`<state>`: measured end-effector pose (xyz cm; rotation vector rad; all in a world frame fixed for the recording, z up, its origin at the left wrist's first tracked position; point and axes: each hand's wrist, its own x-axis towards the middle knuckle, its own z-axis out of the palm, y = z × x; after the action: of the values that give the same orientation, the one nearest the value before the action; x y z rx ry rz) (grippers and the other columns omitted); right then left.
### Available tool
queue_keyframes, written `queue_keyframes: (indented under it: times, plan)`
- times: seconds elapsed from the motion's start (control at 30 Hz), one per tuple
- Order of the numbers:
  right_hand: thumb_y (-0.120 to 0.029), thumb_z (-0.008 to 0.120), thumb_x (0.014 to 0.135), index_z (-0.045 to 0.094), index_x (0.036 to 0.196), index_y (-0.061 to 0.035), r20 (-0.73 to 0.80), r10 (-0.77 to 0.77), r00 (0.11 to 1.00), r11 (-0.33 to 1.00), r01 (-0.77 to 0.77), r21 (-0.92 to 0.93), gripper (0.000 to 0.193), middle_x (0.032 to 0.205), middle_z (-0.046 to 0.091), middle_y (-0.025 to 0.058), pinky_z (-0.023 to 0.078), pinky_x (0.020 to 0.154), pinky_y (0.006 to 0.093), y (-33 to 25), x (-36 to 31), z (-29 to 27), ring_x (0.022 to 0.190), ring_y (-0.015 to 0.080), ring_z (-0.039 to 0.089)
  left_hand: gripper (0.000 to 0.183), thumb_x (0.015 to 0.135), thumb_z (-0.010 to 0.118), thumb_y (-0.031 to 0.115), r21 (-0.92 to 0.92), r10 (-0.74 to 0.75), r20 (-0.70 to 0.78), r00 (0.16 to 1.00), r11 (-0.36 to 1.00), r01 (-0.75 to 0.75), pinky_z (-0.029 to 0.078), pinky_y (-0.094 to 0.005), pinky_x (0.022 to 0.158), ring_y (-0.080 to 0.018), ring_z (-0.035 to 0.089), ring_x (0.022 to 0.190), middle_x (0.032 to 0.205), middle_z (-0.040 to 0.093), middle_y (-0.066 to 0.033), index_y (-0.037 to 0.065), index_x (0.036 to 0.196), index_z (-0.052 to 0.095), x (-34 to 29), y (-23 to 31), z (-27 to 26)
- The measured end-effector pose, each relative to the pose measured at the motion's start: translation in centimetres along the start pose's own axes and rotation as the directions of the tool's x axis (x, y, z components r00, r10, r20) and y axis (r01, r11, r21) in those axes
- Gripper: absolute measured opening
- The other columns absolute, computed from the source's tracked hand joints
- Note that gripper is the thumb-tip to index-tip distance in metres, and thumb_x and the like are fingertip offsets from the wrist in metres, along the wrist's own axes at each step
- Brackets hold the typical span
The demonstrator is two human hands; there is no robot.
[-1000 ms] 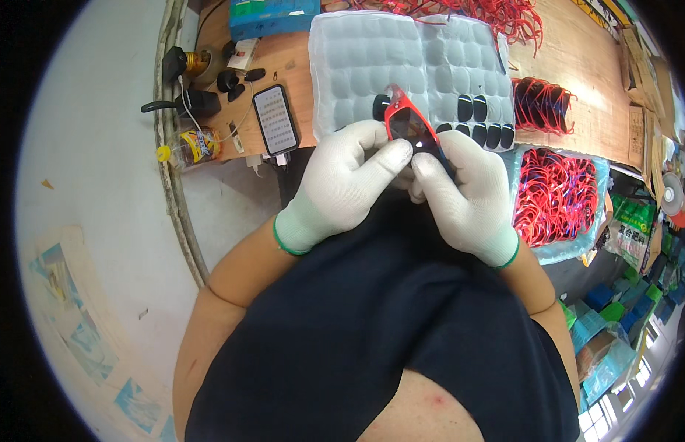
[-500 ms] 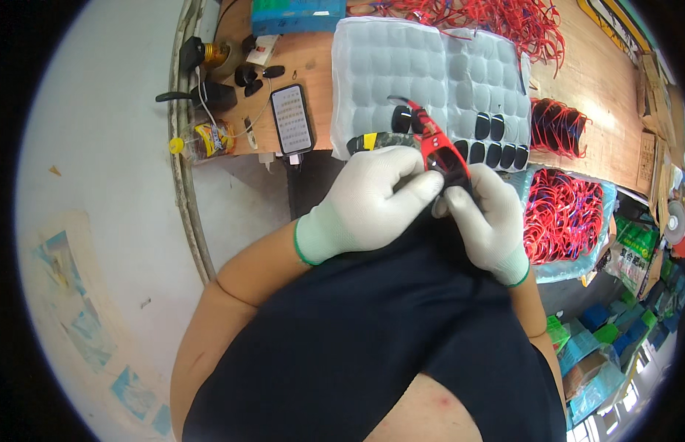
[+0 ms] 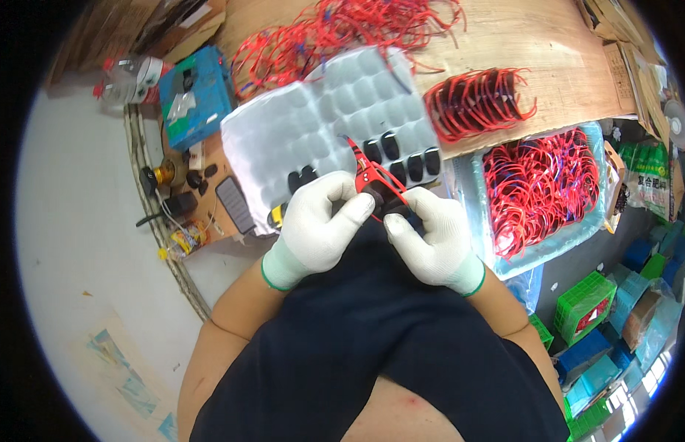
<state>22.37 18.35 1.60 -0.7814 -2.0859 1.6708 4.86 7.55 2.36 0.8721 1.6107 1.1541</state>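
Note:
Red-framed sunglasses (image 3: 366, 174) with a dark lens are held between my two hands in front of my body. My left hand (image 3: 320, 225), in a white glove with a green cuff, pinches their left part between thumb and fingers. On the other side my right hand (image 3: 437, 241), gloved the same way, is closed on the lower right part of the frame. My fingers hide some of the lens area. Just beyond lies a white moulded tray (image 3: 265, 140) with several dark lenses (image 3: 389, 145) in its near pockets. A yellow-banded item (image 3: 276, 215) shows beside my left hand.
Red frames lie heaped (image 3: 342, 29) behind the tray, and a row of red-framed glasses (image 3: 479, 103) stands right of it. A lined bin (image 3: 604, 210) at the right holds many more. A phone (image 3: 235, 204) and a blue box (image 3: 197, 96) are on the left.
The view has swung to the right, so the tray and phone appear further left and more of the right-hand bin shows. Both hands still hold the sunglasses.

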Motion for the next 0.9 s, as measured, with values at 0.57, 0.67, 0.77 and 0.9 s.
queue_keyframes:
  times: [0.57,0.67,0.77,0.9]
  plan:
    - [-0.028,0.050,0.101,0.064,0.122,-0.0030,-0.367,0.369,0.854,0.637,-0.520,-0.569,0.035,0.108,0.070,0.0288,0.051,0.094,0.0529,25.9,13.2,-25.6,0.105,0.0473,0.065,0.038,0.096,0.061,0.041,0.970,-0.182,-0.163,0.970,0.150,0.191,0.052,-0.0451,0.096,-0.0353,0.067,0.110,0.112,0.071,-0.0174,0.008,0.108,0.076,33.3,-3.7,2.4]
    - [-0.031,0.051,0.101,0.065,0.120,-0.0037,-0.402,0.243,0.883,0.720,-0.442,-0.535,0.036,0.107,0.070,0.0291,0.051,0.094,0.0529,26.9,13.0,-24.9,0.105,0.0476,0.065,0.034,0.095,0.063,0.036,0.927,0.013,-0.192,0.981,0.330,0.177,0.053,-0.0431,0.095,-0.0354,0.069,0.105,0.109,0.073,-0.0179,0.006,0.107,0.075,31.7,-1.8,1.3]
    - [-0.034,0.049,0.102,0.065,0.114,-0.0045,-0.400,0.162,0.902,0.775,-0.368,-0.514,0.036,0.104,0.070,0.0286,0.050,0.092,0.0553,27.6,12.6,-25.1,0.101,0.0482,0.066,0.034,0.097,0.067,0.028,0.685,0.064,-0.254,0.965,0.717,0.133,0.051,-0.0304,0.084,-0.0155,0.066,0.089,0.093,0.073,-0.0080,-0.005,0.106,0.072,28.6,1.1,-1.3]
    - [-0.039,0.048,0.103,0.065,0.110,-0.0039,-0.339,0.235,0.911,0.797,-0.380,-0.469,0.040,0.106,0.069,0.0293,0.050,0.090,0.0556,26.5,12.8,-25.3,0.101,0.0489,0.064,0.037,0.102,0.063,0.029,0.184,-0.200,-0.309,0.930,0.947,0.265,0.052,-0.0290,0.085,-0.0143,0.065,0.092,0.103,0.071,-0.0086,-0.004,0.118,0.068,21.7,5.0,-3.1]
